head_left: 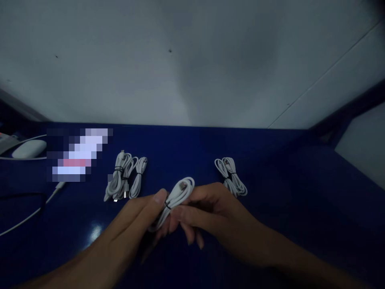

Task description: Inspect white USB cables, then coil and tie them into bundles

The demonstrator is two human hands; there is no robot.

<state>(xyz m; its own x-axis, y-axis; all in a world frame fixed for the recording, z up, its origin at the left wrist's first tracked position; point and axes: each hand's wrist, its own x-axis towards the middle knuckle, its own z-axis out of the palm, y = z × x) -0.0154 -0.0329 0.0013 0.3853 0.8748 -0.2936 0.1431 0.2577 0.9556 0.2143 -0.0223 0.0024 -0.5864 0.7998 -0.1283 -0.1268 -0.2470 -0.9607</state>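
Between my hands, above the blue table, is a white USB cable (183, 192) coiled into a bundle with a black tie around its middle. My left hand (147, 212) grips the bundle from the left, its thumb beside the tie. From the right, my right hand (207, 208) pinches it with thumb and fingers; its lower fingers hang below. One metal plug shows at the bundle's upper end. Beyond my left hand lies a group of tied white cables (120, 176), with another tied cable (138, 177) against its right side. Past my right hand rests another tied cable bundle (231, 176).
A lit, blurred-out screen (80, 156) lies at the left, with a white cord (36, 210) running from its lower end. Farther left is a white mouse (29, 149). A pale wall (180, 80) rises behind the blue tabletop (180, 148).
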